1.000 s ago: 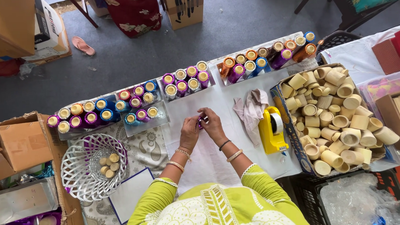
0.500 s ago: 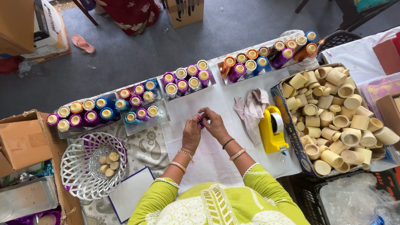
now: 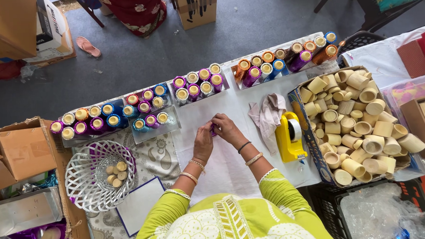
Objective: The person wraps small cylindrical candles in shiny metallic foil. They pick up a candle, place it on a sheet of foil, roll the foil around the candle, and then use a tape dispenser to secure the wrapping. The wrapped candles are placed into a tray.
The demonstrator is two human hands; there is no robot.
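- Both hands meet over the white sheet: the left hand (image 3: 203, 142) and the right hand (image 3: 228, 129) are pinched together on a small purple piece (image 3: 214, 130), which shows only as a sliver between the fingers, so its shape cannot be told.
- The white sheet (image 3: 223, 168) covers the middle of the table; bare sheet lies beyond the hands, up to the trays, and on either side of the forearms.
- Along the far edge of the table stand clear trays of thread spools with pale round tops: one (image 3: 91, 123) at the far left with purple, orange and blue spools, one (image 3: 148, 110) nearer with red, purple and blue, one (image 3: 198, 83) directly beyond the hands with mostly purple, and one (image 3: 285, 58) at the right with orange, purple and blue.
- Just right of the right hand lies a crumpled pale cloth (image 3: 268, 115), and beside that a yellow tape dispenser (image 3: 290, 138).
- Further right, a cardboard box (image 3: 308, 130) is heaped with bare cream-coloured tubes (image 3: 358, 124), piled above its rim.
- To the left, a white wire basket (image 3: 80, 178) rests on a paisley cloth (image 3: 155, 154) and holds a few small round cream discs (image 3: 116, 173).
- A white card with a dark border (image 3: 138, 204) lies at the near edge, between the basket and the left forearm.
- An open cardboard carton (image 3: 20, 149) stands at the table's left end.
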